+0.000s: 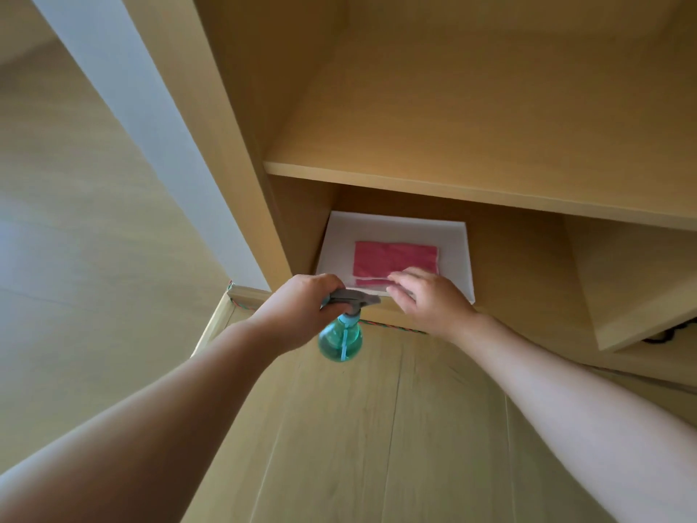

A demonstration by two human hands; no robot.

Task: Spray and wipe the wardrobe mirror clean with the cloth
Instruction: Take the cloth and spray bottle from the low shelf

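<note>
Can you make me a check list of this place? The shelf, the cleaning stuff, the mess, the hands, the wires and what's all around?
Surface: a white sheet lies in the lower cubby of the wardrobe.
Job's things: the pink cloth lies flat on the sheet; the green bottle hangs in front of the cubby; no mirror plainly seen.
Clutter: nothing seen.
Grips: the left hand holds the bottle by its grey head; the right hand touches the cloth's near edge, pinch unclear.
Cables: a red-green cord runs along the wardrobe's bottom edge; a black cable sits far right.
Surroundings: wooden shelves; a pale panel on the left.
</note>
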